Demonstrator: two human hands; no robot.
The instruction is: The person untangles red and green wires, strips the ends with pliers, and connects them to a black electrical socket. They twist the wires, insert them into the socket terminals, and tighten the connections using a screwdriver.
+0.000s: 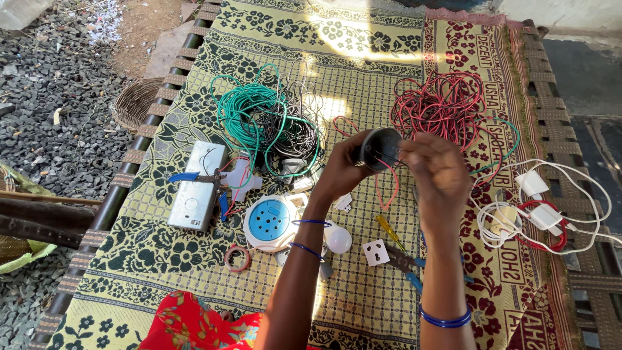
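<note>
I see the tangled red wire coil (440, 107) lying just right of the round black plastic fitting (378, 148). My left hand (340, 172) grips that fitting; my right hand (437, 172) pinches 1 thin wire at it. Tugging could snag it loose, I judge.

The right hand (439, 174) covered the near side of the round black fitting (378, 148), so its fingertips and the wire ends there could not be made out. Both forearms ran off the bottom edge. The woven basket (135, 102) at upper left lay half under the cot frame (123, 178).
</note>
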